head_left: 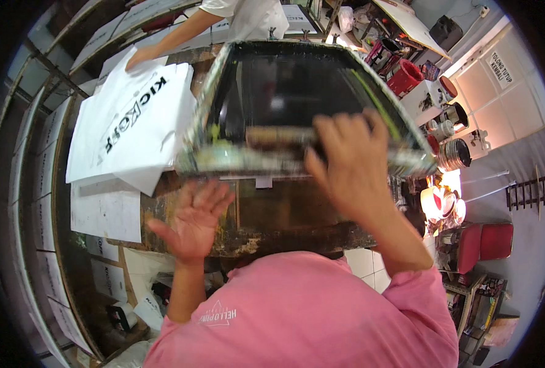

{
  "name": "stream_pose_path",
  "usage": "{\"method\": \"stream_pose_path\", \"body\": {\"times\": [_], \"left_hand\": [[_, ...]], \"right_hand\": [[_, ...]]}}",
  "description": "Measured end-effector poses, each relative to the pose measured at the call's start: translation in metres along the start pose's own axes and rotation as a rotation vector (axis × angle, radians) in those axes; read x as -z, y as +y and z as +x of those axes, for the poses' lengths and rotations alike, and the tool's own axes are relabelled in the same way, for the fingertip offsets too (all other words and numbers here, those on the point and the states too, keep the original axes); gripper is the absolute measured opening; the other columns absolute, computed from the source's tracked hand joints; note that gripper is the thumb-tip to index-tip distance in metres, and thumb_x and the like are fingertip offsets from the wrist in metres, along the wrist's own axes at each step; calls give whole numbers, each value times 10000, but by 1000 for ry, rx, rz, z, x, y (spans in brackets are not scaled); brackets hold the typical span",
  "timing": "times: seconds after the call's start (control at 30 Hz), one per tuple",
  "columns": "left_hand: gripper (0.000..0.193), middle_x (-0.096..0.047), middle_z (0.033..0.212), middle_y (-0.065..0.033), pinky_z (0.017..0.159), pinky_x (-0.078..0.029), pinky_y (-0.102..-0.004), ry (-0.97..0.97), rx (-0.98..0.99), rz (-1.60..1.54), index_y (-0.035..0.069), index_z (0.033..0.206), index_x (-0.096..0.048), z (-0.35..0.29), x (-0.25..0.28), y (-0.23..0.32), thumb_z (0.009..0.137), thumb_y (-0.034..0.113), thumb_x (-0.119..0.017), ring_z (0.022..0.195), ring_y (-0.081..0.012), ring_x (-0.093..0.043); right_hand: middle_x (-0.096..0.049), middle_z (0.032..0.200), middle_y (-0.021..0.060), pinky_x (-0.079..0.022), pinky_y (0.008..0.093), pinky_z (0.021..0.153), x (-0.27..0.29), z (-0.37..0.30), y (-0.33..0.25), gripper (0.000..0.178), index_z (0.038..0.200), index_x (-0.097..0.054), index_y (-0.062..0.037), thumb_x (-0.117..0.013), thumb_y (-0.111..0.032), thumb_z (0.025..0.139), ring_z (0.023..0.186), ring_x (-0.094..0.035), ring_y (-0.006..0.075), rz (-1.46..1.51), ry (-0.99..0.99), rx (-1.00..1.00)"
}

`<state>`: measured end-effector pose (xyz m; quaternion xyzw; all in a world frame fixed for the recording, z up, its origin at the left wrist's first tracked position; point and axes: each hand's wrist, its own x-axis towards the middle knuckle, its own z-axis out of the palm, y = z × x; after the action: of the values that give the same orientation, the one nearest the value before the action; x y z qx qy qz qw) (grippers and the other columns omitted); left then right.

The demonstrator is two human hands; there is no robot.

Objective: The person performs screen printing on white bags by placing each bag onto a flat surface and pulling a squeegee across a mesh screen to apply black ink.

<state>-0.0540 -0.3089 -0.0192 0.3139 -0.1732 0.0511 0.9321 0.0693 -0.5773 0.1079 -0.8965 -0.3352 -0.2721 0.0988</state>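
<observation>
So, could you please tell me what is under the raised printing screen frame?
Under the screen frame lies a stained brown worktable with a small white slip. The right hand covers part of its near edge.

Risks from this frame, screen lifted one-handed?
1. Only the right hand grips the raised dark-mesh printing screen frame at its near edge; the left hand hangs open below, so it might slip or drop.
2. A co-worker's hand rests on the white printed sheet beside the frame; a swing could hit it.

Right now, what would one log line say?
right hand: grips screen frame | left hand: open, free | white bags: beside frame
</observation>
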Motion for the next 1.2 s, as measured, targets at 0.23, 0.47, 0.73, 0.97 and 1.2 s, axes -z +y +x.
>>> {"method": "stream_pose_path", "body": {"times": [0.23,0.47,0.73,0.97,1.2], "left_hand": [[883,-311,1631,-240,1203,-41,-678,75,172,1959,112,1596,-341,63,11,-36,955,706,-463,1539,-499,-116],[911,-253,1624,-310,1126,124,-757,48,498,2331,135,1604,-329,36,47,-78,941,755,-405,1560,-455,-61],[1007,-272,1627,-293,1120,147,-752,158,425,2422,7,1557,-376,32,35,-90,919,786,-421,1555,-445,-121],[989,-435,1550,-249,1143,73,-744,87,346,2367,-79,1493,-417,55,22,-84,926,727,-495,1528,-414,-236],[601,-646,1312,-255,1092,-403,-524,214,-41,2027,-84,1310,-606,130,-15,-57,948,390,-682,1249,-406,-595]], "right_hand": [[-677,845,98,-383,477,874,33,98,40,267,909,-662,-90,-626,-353,872,854,-654,285,-59,207,52],[-606,620,161,-458,421,601,47,145,44,384,719,-640,20,-573,-332,855,605,-599,276,197,201,-135],[-582,576,151,-451,408,543,50,162,43,423,683,-642,25,-547,-348,857,552,-571,254,297,265,-179],[-574,566,146,-448,402,537,50,156,42,439,678,-644,22,-525,-356,868,538,-557,251,217,343,-97],[-563,550,144,-448,393,536,63,163,33,448,663,-638,17,-502,-350,880,515,-533,250,97,199,-210]]}}
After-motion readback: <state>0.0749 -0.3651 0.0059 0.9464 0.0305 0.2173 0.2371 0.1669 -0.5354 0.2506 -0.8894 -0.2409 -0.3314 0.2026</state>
